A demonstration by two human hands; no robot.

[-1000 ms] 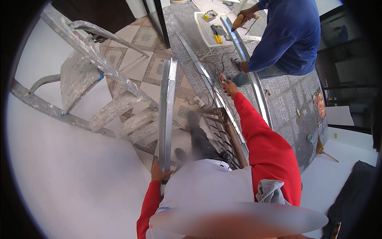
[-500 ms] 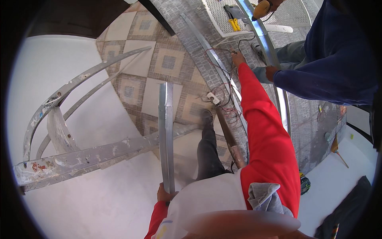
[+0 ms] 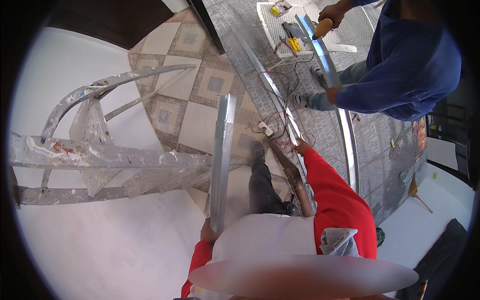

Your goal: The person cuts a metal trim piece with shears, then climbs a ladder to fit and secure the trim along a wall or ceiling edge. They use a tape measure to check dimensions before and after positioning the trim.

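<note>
Head view: left hand point(image 3: 207, 230) grips the lower end of a metal channel point(image 3: 223, 155), which extends toward 12 o'clock. Right hand point(image 3: 301, 146), at 2 o'clock from the left hand, has moved back toward 6 o'clock since the earlier frame and is at a metal strip point(image 3: 270, 86); its grasp cannot be determined. White socket block point(image 3: 265, 129): 10 o'clock from the right hand. Co-worker point(image 3: 420, 80), at 1 o'clock, holds a drill point(image 3: 323, 29).
</note>
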